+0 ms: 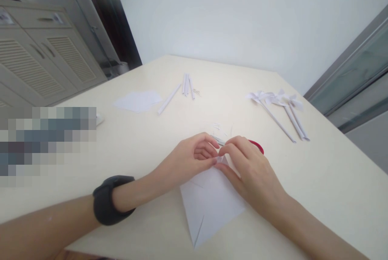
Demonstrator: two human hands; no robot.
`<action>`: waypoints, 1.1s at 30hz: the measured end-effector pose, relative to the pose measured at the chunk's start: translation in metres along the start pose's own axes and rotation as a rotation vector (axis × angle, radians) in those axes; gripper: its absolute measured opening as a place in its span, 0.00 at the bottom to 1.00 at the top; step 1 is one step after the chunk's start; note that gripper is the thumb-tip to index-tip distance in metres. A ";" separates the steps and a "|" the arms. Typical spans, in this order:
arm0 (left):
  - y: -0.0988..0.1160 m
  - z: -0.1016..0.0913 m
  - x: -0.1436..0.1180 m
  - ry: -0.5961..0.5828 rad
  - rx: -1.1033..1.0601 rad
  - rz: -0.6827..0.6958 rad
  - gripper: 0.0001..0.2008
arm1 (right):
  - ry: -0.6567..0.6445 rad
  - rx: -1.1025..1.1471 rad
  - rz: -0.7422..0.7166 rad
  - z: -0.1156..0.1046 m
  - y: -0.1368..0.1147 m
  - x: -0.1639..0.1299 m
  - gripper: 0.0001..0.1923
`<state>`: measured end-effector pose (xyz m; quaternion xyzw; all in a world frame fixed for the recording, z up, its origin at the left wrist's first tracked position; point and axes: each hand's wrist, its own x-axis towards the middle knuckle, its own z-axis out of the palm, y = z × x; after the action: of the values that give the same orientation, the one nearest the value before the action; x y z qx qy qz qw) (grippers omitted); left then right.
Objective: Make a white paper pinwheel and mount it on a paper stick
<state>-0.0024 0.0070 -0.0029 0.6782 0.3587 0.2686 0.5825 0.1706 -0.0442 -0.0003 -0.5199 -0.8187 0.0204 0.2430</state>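
A white square of paper point(209, 203) with slits cut in from its corners lies on the cream table point(327, 179) right in front of me. My left hand point(189, 159) and my right hand point(248, 167) meet at its far corner, and their fingertips pinch the paper there. A dark band sits on my left wrist. Just behind my right hand lie red-handled scissors point(257, 145), mostly hidden by the fingers. Small paper scraps point(220, 128) are scattered beyond the hands.
Finished white paper pinwheels on sticks point(280, 110) lie at the right. Several rolled paper sticks point(184, 86) and a flat white sheet point(138, 100) lie at the far middle and left. Cabinets stand at the left, a glass door at the right.
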 end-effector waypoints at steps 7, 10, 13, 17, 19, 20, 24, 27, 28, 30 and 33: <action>0.001 0.001 -0.002 0.016 -0.006 0.012 0.08 | -0.002 0.068 0.081 0.003 0.007 0.002 0.02; 0.001 0.001 -0.002 0.013 0.029 0.009 0.08 | -0.019 0.206 0.161 -0.001 0.007 0.004 0.04; 0.002 0.000 -0.003 0.008 0.068 0.004 0.09 | -0.043 0.339 0.243 -0.004 0.010 0.006 0.05; 0.006 0.000 -0.004 0.023 0.145 0.026 0.09 | -0.108 0.485 0.337 -0.008 0.016 0.010 0.05; 0.007 0.000 -0.003 0.036 0.193 0.053 0.09 | -0.143 0.555 0.376 -0.011 0.017 0.011 0.06; 0.008 -0.001 -0.003 0.041 0.211 0.067 0.09 | -0.163 0.584 0.397 -0.013 0.017 0.011 0.06; 0.008 -0.001 -0.003 0.036 0.235 0.093 0.11 | -0.258 0.687 0.486 -0.017 0.016 0.012 0.07; 0.011 -0.001 -0.004 0.017 0.209 0.078 0.10 | -0.253 0.755 0.476 -0.017 0.015 0.012 0.08; 0.012 -0.001 -0.004 0.003 0.191 0.055 0.09 | -0.245 0.766 0.459 -0.017 0.014 0.012 0.08; 0.016 -0.001 -0.004 -0.040 0.148 -0.009 0.07 | -0.232 0.776 0.420 -0.016 0.012 0.012 0.08; 0.019 -0.001 -0.004 -0.089 0.093 -0.072 0.05 | -0.214 0.781 0.388 -0.016 0.011 0.011 0.08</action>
<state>-0.0022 0.0029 0.0161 0.7024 0.3686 0.2004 0.5750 0.1826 -0.0327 0.0149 -0.5282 -0.6576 0.4266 0.3265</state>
